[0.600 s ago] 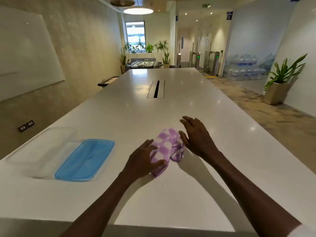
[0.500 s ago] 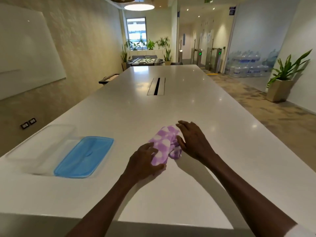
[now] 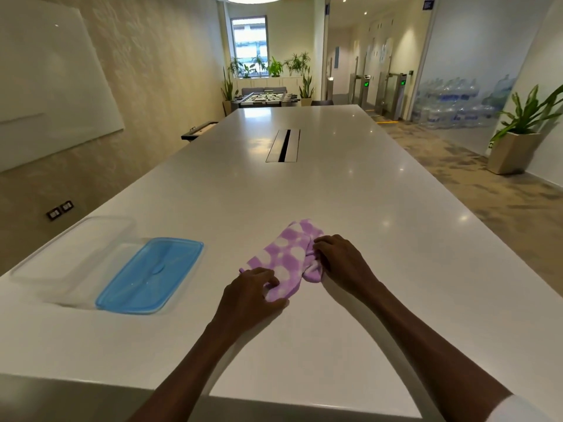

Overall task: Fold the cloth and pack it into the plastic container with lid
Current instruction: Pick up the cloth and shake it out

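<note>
Right hand (image 3: 341, 263) now closed down onto the right end of the purple-and-white checkered cloth (image 3: 286, 257), no longer hovering open. Cloth pressed flatter and longer on the table; left hand (image 3: 253, 292) pinning the near end.

Long white table (image 3: 350, 190) with a slotted cable hatch (image 3: 284, 145) at its middle. Beyond the table's far end, a foosball table (image 3: 264, 99) and potted plants (image 3: 275, 67). Right of the table, stacked water bottles (image 3: 457, 108); left of it, a whiteboard (image 3: 45, 83).
</note>
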`<state>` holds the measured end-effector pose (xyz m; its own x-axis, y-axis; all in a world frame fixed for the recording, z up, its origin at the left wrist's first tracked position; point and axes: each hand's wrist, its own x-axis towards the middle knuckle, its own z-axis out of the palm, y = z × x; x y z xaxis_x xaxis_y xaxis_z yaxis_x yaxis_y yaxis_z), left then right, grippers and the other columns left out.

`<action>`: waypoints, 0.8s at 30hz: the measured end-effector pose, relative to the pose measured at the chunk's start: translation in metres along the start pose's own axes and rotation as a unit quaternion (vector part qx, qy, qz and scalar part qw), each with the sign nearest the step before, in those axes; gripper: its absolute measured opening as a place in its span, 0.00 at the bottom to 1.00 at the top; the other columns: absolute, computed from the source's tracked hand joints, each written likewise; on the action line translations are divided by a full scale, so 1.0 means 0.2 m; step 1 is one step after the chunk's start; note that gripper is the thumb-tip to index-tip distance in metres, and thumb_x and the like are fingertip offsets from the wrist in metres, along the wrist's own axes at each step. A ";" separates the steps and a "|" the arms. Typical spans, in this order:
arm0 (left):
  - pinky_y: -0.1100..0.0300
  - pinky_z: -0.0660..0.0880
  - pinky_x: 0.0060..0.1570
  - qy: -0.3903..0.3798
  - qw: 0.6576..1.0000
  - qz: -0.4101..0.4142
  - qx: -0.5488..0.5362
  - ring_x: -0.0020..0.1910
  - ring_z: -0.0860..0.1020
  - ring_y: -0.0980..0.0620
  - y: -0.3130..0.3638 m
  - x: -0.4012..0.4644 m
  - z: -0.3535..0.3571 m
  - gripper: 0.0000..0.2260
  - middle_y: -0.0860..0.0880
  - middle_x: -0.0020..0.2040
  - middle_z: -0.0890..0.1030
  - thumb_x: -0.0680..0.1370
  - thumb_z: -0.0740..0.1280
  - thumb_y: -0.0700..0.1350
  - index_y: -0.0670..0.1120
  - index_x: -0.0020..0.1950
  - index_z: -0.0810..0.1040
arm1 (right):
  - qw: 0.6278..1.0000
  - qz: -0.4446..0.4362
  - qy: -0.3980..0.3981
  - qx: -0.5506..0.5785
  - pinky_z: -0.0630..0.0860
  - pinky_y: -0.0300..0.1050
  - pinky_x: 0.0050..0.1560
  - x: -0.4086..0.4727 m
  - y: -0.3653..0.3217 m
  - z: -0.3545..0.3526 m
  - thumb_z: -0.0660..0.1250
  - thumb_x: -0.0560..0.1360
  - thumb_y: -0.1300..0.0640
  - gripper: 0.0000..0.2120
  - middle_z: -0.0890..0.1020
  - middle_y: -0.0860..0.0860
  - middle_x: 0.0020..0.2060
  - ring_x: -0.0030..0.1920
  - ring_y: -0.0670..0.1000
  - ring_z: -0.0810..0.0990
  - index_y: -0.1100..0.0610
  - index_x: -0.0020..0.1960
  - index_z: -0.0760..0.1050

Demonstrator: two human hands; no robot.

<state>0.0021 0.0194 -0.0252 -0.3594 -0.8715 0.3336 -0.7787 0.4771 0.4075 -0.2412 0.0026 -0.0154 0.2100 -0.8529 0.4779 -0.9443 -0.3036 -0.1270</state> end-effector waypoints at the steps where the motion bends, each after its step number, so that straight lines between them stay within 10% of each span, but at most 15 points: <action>1: 0.63 0.75 0.44 -0.002 1.000 0.004 0.002 0.47 0.81 0.56 0.00 0.00 0.00 0.19 0.60 0.51 0.83 0.64 0.71 0.62 0.54 0.50 0.81 | 1.000 0.005 0.001 0.000 0.78 0.52 0.41 0.01 0.01 0.00 0.68 0.70 0.64 0.08 0.85 0.55 0.48 0.45 0.59 0.80 0.60 0.48 0.81; 13: 0.53 0.78 0.37 0.015 0.985 0.005 -0.174 0.35 0.81 0.51 -0.18 0.10 -0.05 0.07 0.50 0.35 0.84 0.69 0.69 0.49 0.47 0.40 0.83 | 0.983 0.092 0.120 0.101 0.74 0.46 0.47 0.20 -0.03 -0.10 0.58 0.79 0.61 0.10 0.83 0.55 0.48 0.47 0.55 0.80 0.59 0.56 0.77; 24: 0.73 0.72 0.35 0.124 0.934 -0.058 -0.330 0.38 0.78 0.65 -0.24 0.26 -0.32 0.08 0.57 0.41 0.82 0.76 0.68 0.49 0.52 0.54 0.79 | 0.976 0.089 0.187 0.063 0.77 0.51 0.55 0.30 -0.05 -0.25 0.60 0.80 0.61 0.14 0.81 0.56 0.58 0.56 0.56 0.80 0.59 0.65 0.74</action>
<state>0.0536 -0.0411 0.0270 -0.0977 -0.9075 0.4085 -0.2892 0.4186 0.8609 -0.2318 -0.0256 0.0577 -0.0844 -0.6900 0.7189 -0.9136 -0.2343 -0.3322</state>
